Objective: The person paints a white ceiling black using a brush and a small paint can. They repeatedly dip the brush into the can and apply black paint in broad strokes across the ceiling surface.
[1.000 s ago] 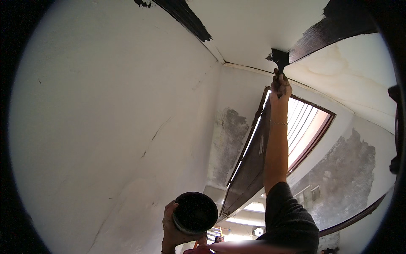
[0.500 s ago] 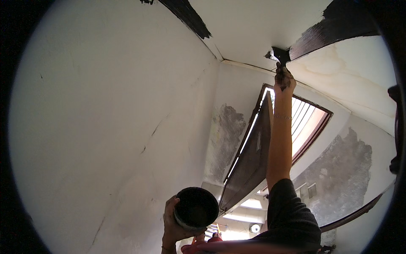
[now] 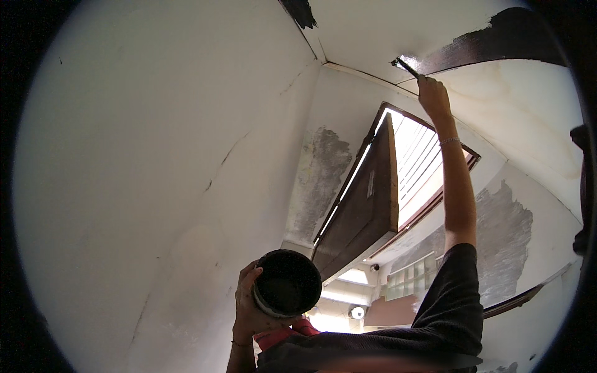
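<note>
High up at the ceiling [image 3: 360, 37], my right hand [image 3: 434, 97] is closed round the handle of a paintbrush [image 3: 408, 68]. Its dark bristle end meets the surface where a band of black paint [image 3: 507, 40] tapers off, and wet paint glints beside it. Lower down, my left hand [image 3: 250, 311] grips a round black pot [image 3: 287, 285] from its left side and underneath. The pot's mouth faces me; its inside is dark, and how much paint it holds cannot be seen.
A pale, cracked wall [image 3: 168, 155] fills the left side. Beyond my right arm, a brown shutter [image 3: 364, 211] stands ajar at a barred window [image 3: 415, 155]. Grey patches [image 3: 500, 230] mark the far walls. Another black paint stroke [image 3: 301, 12] lies near the top corner.
My right hand has turned, so its back now shows and the brush appears edge-on. That arm leans further right. The whole view has shifted, with the pot slightly higher in it.
</note>
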Action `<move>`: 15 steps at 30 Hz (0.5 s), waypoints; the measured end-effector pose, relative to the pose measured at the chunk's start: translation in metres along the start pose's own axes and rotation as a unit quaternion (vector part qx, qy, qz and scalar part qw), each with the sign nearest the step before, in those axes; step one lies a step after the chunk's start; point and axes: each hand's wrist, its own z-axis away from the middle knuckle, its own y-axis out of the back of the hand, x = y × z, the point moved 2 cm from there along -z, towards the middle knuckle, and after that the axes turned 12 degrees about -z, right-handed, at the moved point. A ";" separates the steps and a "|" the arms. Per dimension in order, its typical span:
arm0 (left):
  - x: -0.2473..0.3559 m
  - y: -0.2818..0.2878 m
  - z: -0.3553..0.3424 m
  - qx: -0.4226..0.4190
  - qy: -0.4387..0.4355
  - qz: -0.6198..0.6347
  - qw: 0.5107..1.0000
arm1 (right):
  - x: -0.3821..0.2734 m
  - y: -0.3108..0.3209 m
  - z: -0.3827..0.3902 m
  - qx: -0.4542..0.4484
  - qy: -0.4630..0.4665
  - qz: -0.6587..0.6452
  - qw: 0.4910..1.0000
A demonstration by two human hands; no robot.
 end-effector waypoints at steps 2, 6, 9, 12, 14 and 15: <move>-0.001 -0.002 0.000 0.001 0.002 0.027 1.000 | 0.011 0.003 -0.012 -0.011 0.033 0.027 0.999; -0.003 -0.007 0.001 0.008 -0.001 0.049 0.999 | 0.016 0.033 -0.033 -0.010 0.122 0.092 0.988; -0.007 -0.009 0.003 -0.001 -0.009 0.058 0.998 | 0.017 0.079 -0.033 0.012 0.088 0.075 0.993; -0.011 -0.011 0.005 -0.005 -0.003 0.095 0.995 | -0.003 0.105 0.001 0.056 0.048 0.044 0.996; -0.012 -0.010 0.006 0.000 0.007 0.078 0.997 | -0.014 0.099 0.007 0.052 0.018 0.031 0.998; -0.012 -0.009 0.006 -0.002 0.017 0.078 0.997 | -0.020 0.088 0.008 0.053 0.028 0.027 0.998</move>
